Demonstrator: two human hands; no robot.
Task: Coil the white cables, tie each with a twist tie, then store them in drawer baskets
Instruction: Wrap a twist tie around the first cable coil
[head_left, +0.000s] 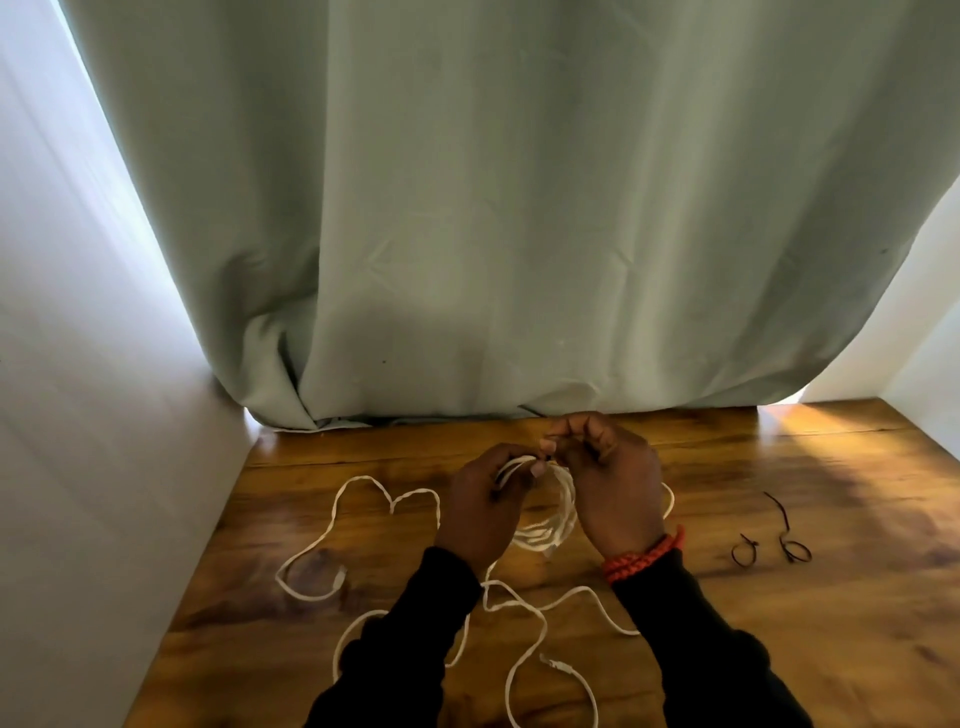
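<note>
Presently on the wooden counter (727, 649): one coiled white cable (558, 512), several loops gathered into a round bundle, held up just above the counter's middle, near its far edge. The left hand (485, 512) grips the coil's left side, fingers curled round the strands. The right hand (605, 480) is closed at the coil's top, fingertips pinching something small and dark there; whether it is a twist tie cannot be told. Loose white cable (363, 514) trails from the coil over the counter to the left and toward the near edge in open curves, with a connector end (338, 576) at near left and another plug (555, 665) near the front edge between the sleeves. Two black twist ties (771, 543), each bent into a small loop, lie right of the coil, well apart from it. Bare wood surrounds them on the right. A pale green curtain (467, 208) hangs along the counter's far edge; white walls (78, 467) close both sides. An orange bracelet (644, 556) circles the right wrist.
</note>
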